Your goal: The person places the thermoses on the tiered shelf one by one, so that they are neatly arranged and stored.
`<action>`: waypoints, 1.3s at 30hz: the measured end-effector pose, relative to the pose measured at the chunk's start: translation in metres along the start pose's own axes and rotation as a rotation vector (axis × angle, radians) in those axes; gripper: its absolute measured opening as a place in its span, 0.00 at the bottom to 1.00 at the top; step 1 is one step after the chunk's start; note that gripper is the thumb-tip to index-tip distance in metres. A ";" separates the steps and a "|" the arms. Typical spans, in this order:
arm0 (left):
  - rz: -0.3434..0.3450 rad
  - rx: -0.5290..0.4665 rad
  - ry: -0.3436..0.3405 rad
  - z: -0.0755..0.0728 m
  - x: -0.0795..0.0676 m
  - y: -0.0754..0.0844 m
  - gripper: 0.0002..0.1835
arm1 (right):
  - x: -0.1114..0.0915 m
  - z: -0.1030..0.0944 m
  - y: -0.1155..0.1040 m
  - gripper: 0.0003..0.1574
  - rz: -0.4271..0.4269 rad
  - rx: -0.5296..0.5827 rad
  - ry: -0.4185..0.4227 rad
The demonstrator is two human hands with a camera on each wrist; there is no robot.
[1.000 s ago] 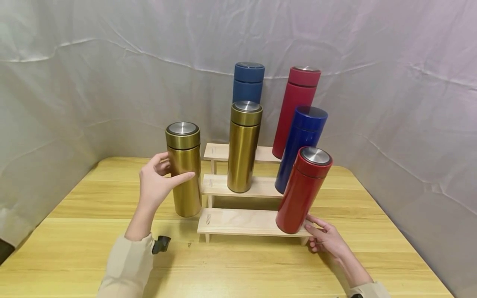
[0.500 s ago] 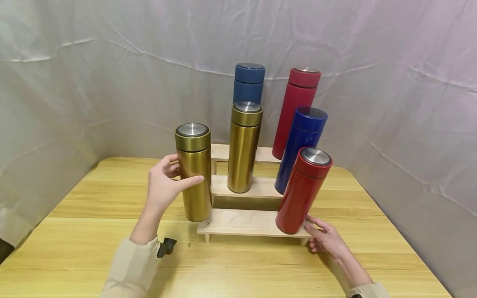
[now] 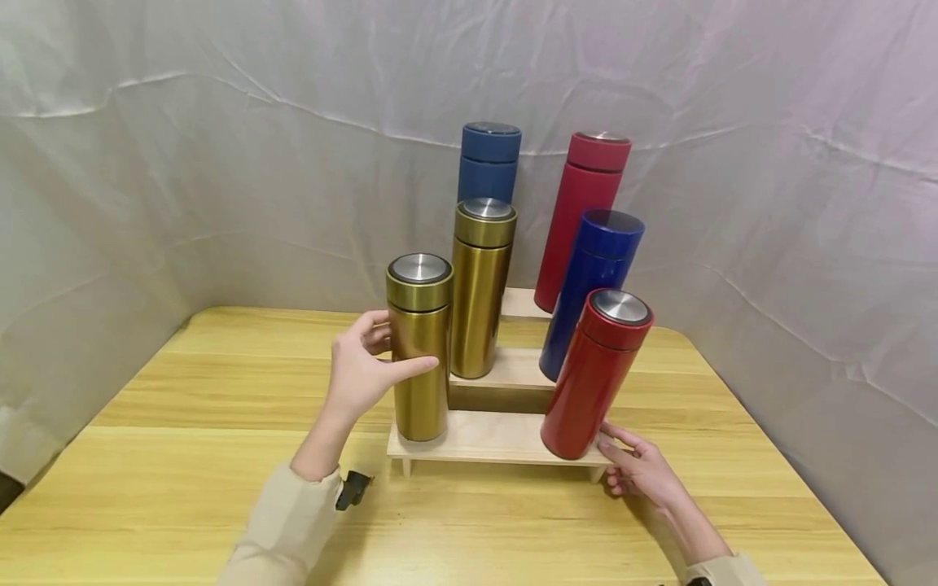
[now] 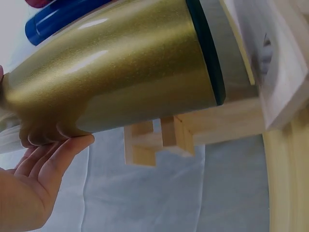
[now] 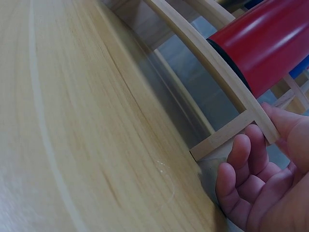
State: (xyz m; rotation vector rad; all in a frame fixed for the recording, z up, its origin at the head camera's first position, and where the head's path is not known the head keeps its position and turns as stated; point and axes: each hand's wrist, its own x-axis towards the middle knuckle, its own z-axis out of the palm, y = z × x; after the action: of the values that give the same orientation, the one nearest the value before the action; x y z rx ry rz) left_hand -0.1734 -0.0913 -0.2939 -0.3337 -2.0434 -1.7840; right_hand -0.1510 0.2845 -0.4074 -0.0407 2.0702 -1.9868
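My left hand point(image 3: 357, 376) grips a gold thermos bottle point(image 3: 421, 407) with a silver-topped lid, thumb across the front and fingers on the far side. The bottle is upright over the left end of the lowest board point(image 3: 491, 438) of a wooden step rack. In the left wrist view, a gap shows between its dark base rim point(image 4: 207, 53) and the board. At the rack's lower right corner, my right hand point(image 3: 645, 474) pinches the end of that board, its curled fingers point(image 5: 241, 150) underneath. Beside it on the lowest board stands a red thermos bottle point(image 3: 595, 391).
The middle board point(image 3: 516, 370) bears another gold bottle point(image 3: 479, 309) and a glossy blue bottle point(image 3: 589, 285). A matte blue bottle point(image 3: 488, 159), partly hidden, and a crimson bottle point(image 3: 582, 212) stand at the back. Grey cloth point(image 3: 293, 163) hangs behind the wooden table point(image 3: 183, 456).
My left hand has carried the gold bottle rightward, from beside the rack to over the lowest board's left end. The right hand and the other bottles have stayed put.
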 end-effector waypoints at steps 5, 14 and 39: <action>0.024 -0.035 -0.016 0.009 -0.002 0.001 0.32 | 0.001 -0.001 0.000 0.14 -0.008 0.022 -0.017; 0.059 -0.047 -0.048 0.026 -0.008 -0.001 0.33 | 0.000 0.001 0.001 0.15 -0.004 0.017 -0.012; 0.038 0.020 -0.060 0.044 -0.025 0.029 0.32 | 0.000 0.000 0.000 0.14 -0.004 0.026 -0.018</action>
State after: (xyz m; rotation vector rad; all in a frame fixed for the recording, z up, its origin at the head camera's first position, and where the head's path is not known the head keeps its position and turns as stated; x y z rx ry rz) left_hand -0.1445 -0.0413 -0.2835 -0.4218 -2.0803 -1.7499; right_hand -0.1510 0.2842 -0.4070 -0.0577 2.0348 -2.0081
